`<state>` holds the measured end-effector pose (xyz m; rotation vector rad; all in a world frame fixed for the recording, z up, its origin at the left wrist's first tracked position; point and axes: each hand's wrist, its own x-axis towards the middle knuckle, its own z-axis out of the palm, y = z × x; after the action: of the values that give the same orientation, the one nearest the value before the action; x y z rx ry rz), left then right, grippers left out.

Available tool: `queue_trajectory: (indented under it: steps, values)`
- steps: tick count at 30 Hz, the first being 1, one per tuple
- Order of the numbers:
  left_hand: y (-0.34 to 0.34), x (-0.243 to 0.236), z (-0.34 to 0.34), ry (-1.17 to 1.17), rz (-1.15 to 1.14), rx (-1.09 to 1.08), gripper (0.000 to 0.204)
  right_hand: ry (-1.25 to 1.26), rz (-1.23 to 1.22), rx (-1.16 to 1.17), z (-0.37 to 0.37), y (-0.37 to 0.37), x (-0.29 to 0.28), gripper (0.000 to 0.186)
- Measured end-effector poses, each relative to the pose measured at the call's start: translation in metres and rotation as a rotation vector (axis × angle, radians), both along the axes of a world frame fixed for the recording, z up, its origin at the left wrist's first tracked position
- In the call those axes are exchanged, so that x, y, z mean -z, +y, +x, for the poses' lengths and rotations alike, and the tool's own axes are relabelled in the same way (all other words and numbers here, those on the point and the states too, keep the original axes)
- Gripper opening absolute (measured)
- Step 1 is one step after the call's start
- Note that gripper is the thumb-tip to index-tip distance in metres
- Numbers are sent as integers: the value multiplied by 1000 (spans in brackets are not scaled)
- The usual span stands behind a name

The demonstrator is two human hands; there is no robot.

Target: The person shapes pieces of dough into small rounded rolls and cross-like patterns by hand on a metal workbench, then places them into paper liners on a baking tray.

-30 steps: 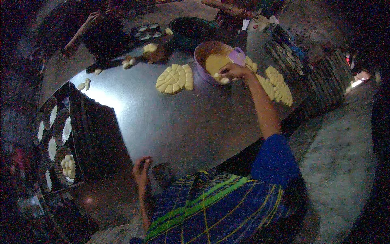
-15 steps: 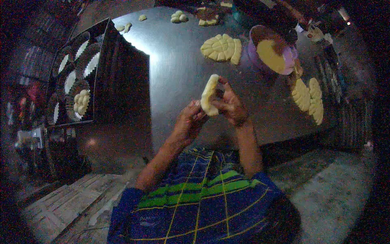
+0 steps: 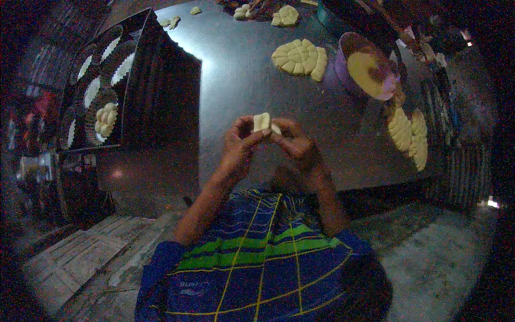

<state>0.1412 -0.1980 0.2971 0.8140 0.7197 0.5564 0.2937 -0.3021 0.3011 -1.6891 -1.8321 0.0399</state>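
Note:
Above the near part of the metal table, both hands are close together with pale dough [image 3: 262, 122] at the fingertips. My left hand [image 3: 239, 144] pinches the larger visible flap between thumb and fingers. Right beside it, my right hand [image 3: 298, 145] pinches a smaller pale bit; whether this is the same piece cannot be made out, since fingers cover the join. Beyond the hands lies a flat dough piece scored into segments [image 3: 300, 58]. More scored dough [image 3: 400, 131] rests at the right.
A purple tub [image 3: 343, 72] with a yellowish filling stands at the right of the metal table [image 3: 230, 70]. At left, a dark tray [image 3: 124, 80] holds several fluted cups, one with dough balls [image 3: 106, 119]. Dough lumps [image 3: 286, 16] and another person's hands are at the far edge.
The long curved dough strip held upright now shows as a short flap between my fingertips. My right hand has come down and left hand up, level with each other. The view has shifted slightly.

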Motion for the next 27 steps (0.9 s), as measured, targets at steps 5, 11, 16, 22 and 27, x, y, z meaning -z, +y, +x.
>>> queue_trajectory:
  steps: [5,11,16,22,27]
  values:
    - [-1,-7,-18,139,292,130,20,4,-157,-20,-7,-3,-31,31]
    - [6,-4,-30,124,441,376,22,395,-327,-78,11,10,-44,24]
    - [10,-8,-28,121,-3,181,31,263,-184,-132,13,8,-28,21]
    - [2,51,-30,-199,-458,197,35,83,-117,0,-29,7,-15,28]
    - [-1,48,-37,-206,-459,146,33,-212,54,85,-64,13,-16,31]
